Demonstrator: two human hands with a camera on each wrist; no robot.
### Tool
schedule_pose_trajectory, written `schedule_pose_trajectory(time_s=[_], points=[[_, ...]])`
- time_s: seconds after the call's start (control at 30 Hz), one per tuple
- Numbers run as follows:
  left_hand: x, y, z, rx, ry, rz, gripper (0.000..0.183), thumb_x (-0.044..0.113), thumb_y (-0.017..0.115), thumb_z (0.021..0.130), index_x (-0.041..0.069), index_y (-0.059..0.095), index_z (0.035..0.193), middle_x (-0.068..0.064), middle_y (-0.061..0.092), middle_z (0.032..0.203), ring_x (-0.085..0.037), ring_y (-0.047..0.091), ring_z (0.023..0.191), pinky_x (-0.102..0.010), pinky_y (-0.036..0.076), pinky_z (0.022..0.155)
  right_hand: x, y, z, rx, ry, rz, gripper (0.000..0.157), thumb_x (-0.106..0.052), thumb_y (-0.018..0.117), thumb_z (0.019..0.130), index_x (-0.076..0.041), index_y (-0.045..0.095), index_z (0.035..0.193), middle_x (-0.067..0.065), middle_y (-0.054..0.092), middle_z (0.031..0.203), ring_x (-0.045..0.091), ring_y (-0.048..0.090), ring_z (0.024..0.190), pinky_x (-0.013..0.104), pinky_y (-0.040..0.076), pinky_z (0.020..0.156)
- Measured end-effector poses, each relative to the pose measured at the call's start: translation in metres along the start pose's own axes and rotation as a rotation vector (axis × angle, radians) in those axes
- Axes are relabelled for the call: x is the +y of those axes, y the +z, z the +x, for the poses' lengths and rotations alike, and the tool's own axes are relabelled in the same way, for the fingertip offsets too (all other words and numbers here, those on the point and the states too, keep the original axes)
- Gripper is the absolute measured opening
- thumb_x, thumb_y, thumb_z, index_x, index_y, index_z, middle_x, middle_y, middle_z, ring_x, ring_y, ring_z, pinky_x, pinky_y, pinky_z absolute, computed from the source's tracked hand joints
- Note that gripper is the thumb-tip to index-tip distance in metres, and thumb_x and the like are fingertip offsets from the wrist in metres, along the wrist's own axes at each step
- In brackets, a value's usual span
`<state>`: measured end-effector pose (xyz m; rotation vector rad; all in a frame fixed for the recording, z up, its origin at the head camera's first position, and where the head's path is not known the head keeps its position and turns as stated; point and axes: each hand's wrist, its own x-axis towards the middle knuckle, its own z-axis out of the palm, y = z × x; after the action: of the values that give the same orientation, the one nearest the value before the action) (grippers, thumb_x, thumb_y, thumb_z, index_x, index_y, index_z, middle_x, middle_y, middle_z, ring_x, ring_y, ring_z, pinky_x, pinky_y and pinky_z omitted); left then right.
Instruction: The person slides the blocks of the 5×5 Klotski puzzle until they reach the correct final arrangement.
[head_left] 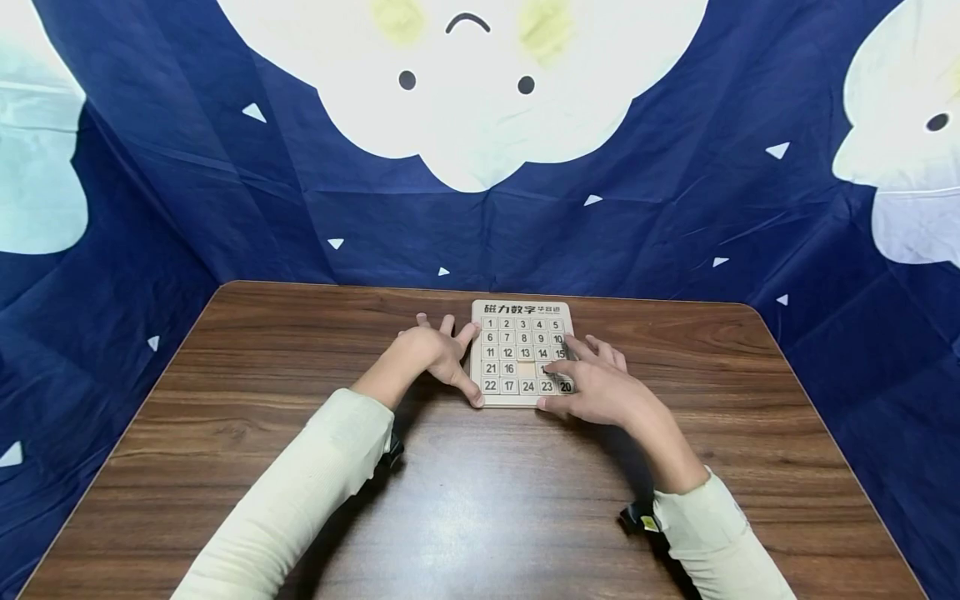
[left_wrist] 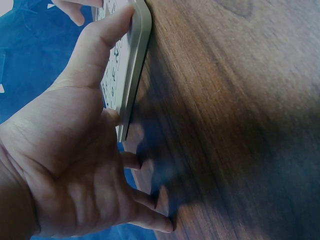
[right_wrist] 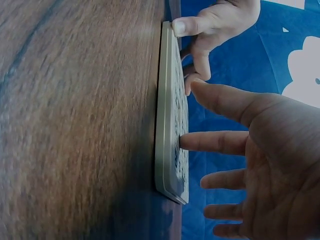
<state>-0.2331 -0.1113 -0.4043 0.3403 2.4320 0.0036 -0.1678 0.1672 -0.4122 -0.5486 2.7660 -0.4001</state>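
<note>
A pale wooden number slide puzzle (head_left: pixel 517 401) lies flat towards the table's far edge, with black-numbered tiles in rows. One vacant square (head_left: pixel 527 370) shows in the fourth row, right of tile 16. My left hand (head_left: pixel 438 354) is at the puzzle's left side; its thumb rests on the lower left corner and its forefinger touches the left edge, the other fingers spread. The right hand (head_left: pixel 603 390) reaches over from the right, its straight forefinger touching a tile just right of the vacant square and partly covering its number. In the right wrist view that fingertip meets the puzzle face (right_wrist: pixel 177 150).
The puzzle lies on a brown wood-grain table (head_left: pixel 450 500). A dark blue cloth (head_left: pixel 390 217) with white cloud and triangle prints hangs behind the table and along both sides. A black wrist device (head_left: pixel 640 518) shows beside the right sleeve.
</note>
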Motion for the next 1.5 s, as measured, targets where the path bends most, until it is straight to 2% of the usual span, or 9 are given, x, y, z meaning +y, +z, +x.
schedule_pose_trajectory(time_s=[0.4, 0.8, 1.2, 1.5], points=[[0.0, 0.001, -0.001, 0.018, 0.0, 0.019, 0.148, 0.087, 0.087, 0.074, 0.033, 0.002, 0.182, -0.024, 0.01, 0.187, -0.069, 0.003, 0.169, -0.085, 0.032, 0.128, 0.001, 0.001, 0.0, -0.011, 0.011, -0.003, 0.068, -0.059, 0.077, 0.1, -0.022, 0.069, 0.157, 0.024, 0.026, 0.186, 0.061, 0.021, 0.17, 0.081, 0.018, 0.134], [-0.001, 0.0, -0.001, -0.006, 0.0, 0.011, 0.148, 0.087, 0.087, 0.075, 0.033, 0.0, 0.182, -0.024, 0.005, 0.188, -0.069, -0.002, 0.169, -0.085, 0.029, 0.129, -0.002, 0.002, 0.001, -0.042, 0.017, 0.0, 0.072, -0.059, 0.077, 0.1, -0.024, 0.063, 0.162, 0.026, 0.026, 0.185, 0.062, 0.022, 0.169, 0.081, 0.019, 0.134], [0.001, -0.001, 0.0, -0.009, 0.0, 0.019, 0.147, 0.087, 0.086, 0.076, 0.033, -0.001, 0.182, -0.025, 0.007, 0.187, -0.07, -0.002, 0.168, -0.086, 0.028, 0.128, -0.002, 0.004, 0.004, -0.039, 0.004, 0.004, 0.07, -0.057, 0.077, 0.1, -0.024, 0.065, 0.161, 0.027, 0.027, 0.185, 0.062, 0.024, 0.169, 0.082, 0.02, 0.133], [0.0, -0.002, 0.001, -0.014, -0.005, 0.024, 0.149, 0.088, 0.085, 0.076, 0.033, -0.002, 0.182, -0.025, 0.002, 0.189, -0.07, -0.003, 0.169, -0.086, 0.028, 0.128, -0.01, 0.007, 0.008, -0.04, -0.011, -0.004, 0.071, -0.056, 0.078, 0.101, -0.025, 0.063, 0.162, 0.026, 0.031, 0.184, 0.062, 0.025, 0.168, 0.079, 0.021, 0.134]])
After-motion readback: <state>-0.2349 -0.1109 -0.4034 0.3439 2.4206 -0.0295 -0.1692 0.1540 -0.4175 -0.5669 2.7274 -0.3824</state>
